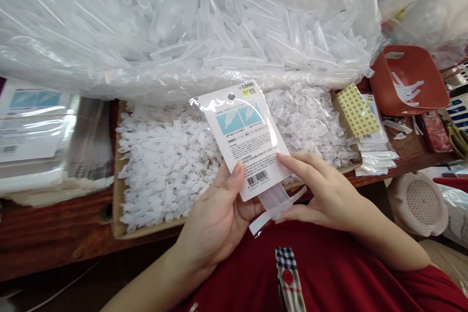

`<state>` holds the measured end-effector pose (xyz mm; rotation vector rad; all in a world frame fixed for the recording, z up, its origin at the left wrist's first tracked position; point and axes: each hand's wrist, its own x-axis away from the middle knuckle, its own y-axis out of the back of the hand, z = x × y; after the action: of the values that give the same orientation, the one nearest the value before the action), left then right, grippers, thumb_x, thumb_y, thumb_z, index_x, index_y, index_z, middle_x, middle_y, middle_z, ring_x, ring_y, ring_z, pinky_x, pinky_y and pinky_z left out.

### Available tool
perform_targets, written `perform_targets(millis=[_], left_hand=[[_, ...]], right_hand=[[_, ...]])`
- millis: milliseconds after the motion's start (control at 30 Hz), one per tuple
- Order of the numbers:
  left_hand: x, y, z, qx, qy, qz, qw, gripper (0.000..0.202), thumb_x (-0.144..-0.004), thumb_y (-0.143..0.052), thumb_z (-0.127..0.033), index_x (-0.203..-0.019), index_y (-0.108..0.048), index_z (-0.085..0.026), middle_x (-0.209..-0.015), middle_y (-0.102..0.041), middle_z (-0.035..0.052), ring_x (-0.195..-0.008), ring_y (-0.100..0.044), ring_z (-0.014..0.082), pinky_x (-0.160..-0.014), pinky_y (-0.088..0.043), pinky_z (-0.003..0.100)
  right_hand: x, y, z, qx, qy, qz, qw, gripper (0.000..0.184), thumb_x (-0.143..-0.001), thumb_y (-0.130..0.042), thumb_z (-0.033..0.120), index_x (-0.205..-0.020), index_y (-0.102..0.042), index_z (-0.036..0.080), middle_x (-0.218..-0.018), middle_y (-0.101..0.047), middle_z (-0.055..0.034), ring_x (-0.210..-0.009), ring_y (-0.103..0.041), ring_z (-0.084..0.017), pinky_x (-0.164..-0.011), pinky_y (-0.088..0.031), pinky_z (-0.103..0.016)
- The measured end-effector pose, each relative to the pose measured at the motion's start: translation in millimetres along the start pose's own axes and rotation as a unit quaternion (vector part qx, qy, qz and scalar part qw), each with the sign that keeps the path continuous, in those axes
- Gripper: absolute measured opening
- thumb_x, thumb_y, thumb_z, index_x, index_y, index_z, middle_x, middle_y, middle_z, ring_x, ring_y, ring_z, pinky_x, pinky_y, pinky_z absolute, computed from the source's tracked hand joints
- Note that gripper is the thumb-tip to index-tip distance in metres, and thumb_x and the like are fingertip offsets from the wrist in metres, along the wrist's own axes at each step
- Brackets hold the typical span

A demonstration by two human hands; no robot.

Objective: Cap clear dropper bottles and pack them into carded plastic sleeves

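A clear plastic packet with a white printed card (248,144) is held tilted in front of me, its barcode near the bottom. My left hand (219,207) grips the packet's lower left side, the thumb on the card's face. From under the card sticks a translucent plastic tube (275,201). My right hand (321,190) has its index finger on the card's right edge and its thumb at the tube's lower end. A loose sealing strip (260,223) of the packet hangs below. How far the tube sits inside is hidden.
Behind lies a big clear bag of translucent tubes (219,29). A shallow cardboard box (149,230) holds small white nozzle pieces and a bag of clear caps (310,124). Stacked packets (32,131) lie left; a yellow sticker sheet (357,109) and an orange bin (413,87) stand right.
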<state>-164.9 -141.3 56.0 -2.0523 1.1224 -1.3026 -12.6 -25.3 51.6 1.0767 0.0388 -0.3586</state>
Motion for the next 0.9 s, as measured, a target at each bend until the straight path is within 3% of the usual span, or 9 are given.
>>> perform_targets(millis=[167,267,367,433,500,600,700,900], left_hand=[[-1.7,1.9,9.1,0.019,0.009,0.011,1.0,0.043,-0.093,-0.055,-0.028,-0.134,-0.05,-0.035,-0.112,-0.074,-0.0008,-0.093,-0.072,0.0174,-0.07,-0.063,0.026],[-2.7,4.8,15.2,0.018,0.024,0.016,0.999,0.044,-0.091,-0.058,-0.029,-0.133,-0.05,-0.037,-0.111,-0.074,-0.0009,-0.094,-0.071,0.0182,-0.076,-0.063,0.031],[-2.1,4.8,21.6,-0.001,0.035,0.006,0.999,0.045,-0.089,-0.06,-0.032,-0.133,-0.05,-0.038,-0.115,-0.072,-0.0011,-0.096,-0.071,0.0189,-0.079,-0.062,0.034],[-1.5,4.7,26.5,-0.023,0.03,-0.004,0.999,0.047,-0.088,-0.062,-0.035,-0.133,-0.05,-0.039,-0.12,-0.07,-0.001,-0.096,-0.07,0.0187,-0.08,-0.061,0.033],[-1.2,6.3,32.2,-0.053,0.016,-0.014,0.998,0.048,-0.087,-0.063,-0.038,-0.133,-0.05,-0.039,-0.125,-0.068,-0.0002,-0.097,-0.07,0.0198,-0.081,-0.061,0.034],[-2.2,11.2,40.5,-0.11,-0.026,-0.022,0.993,0.047,-0.087,-0.062,-0.039,-0.132,-0.051,-0.035,-0.131,-0.064,0.0025,-0.11,-0.065,0.0246,-0.092,-0.056,0.039],[-4.7,14.8,43.4,-0.139,-0.075,-0.023,0.987,0.045,-0.086,-0.064,-0.036,-0.129,-0.055,-0.031,-0.126,-0.067,0.0038,-0.121,-0.058,0.0262,-0.104,-0.046,0.041],[-10.4,9.0,22.8,-0.027,-0.162,0.011,0.986,0.045,-0.074,-0.074,-0.037,-0.117,-0.065,-0.028,-0.104,-0.077,0.0018,-0.112,-0.065,0.0272,-0.1,-0.049,0.04]], right_hand=[[-1.5,-5.1,2.9,-0.001,-0.041,-0.041,0.998,0.067,-0.086,-0.059,0.053,-0.139,-0.035,0.019,-0.114,-0.057,-0.0145,-0.101,-0.061,-0.025,-0.081,-0.056,-0.038],[-2.6,-7.8,5.2,0.006,-0.059,-0.078,0.995,0.05,-0.088,-0.06,0.042,-0.129,-0.045,0.017,-0.103,-0.061,-0.0113,-0.089,-0.062,-0.022,-0.074,-0.056,-0.034],[-5.0,-12.7,6.7,0.049,-0.07,-0.141,0.986,0.021,-0.087,-0.056,0.025,-0.107,-0.053,0.017,-0.083,-0.06,-0.0045,-0.072,-0.058,-0.018,-0.062,-0.05,-0.029],[-7.4,-17.4,6.2,0.082,-0.081,-0.188,0.975,0.005,-0.082,-0.054,0.019,-0.084,-0.05,0.02,-0.068,-0.053,0.0004,-0.059,-0.049,-0.015,-0.053,-0.041,-0.026],[-10.4,-22.4,4.4,0.109,-0.086,-0.217,0.966,0.021,-0.08,-0.053,0.017,-0.067,-0.037,0.023,-0.058,-0.042,0.0036,-0.052,-0.039,-0.013,-0.049,-0.033,-0.026],[-14.2,-28.5,0.6,0.137,-0.078,-0.234,0.959,0.034,-0.081,-0.052,0.016,-0.062,-0.026,0.024,-0.053,-0.034,0.0043,-0.05,-0.031,-0.014,-0.048,-0.027,-0.028],[-13.0,-31.9,-3.0,0.138,-0.06,-0.245,0.958,0.034,-0.083,-0.05,0.015,-0.063,-0.025,0.024,-0.054,-0.035,0.0034,-0.052,-0.031,-0.014,-0.048,-0.027,-0.028],[2.1,-35.0,-6.2,0.093,0.037,-0.263,0.96,0.027,-0.083,-0.052,0.011,-0.067,-0.033,0.023,-0.062,-0.047,0.0009,-0.055,-0.038,-0.013,-0.049,-0.032,-0.026]])
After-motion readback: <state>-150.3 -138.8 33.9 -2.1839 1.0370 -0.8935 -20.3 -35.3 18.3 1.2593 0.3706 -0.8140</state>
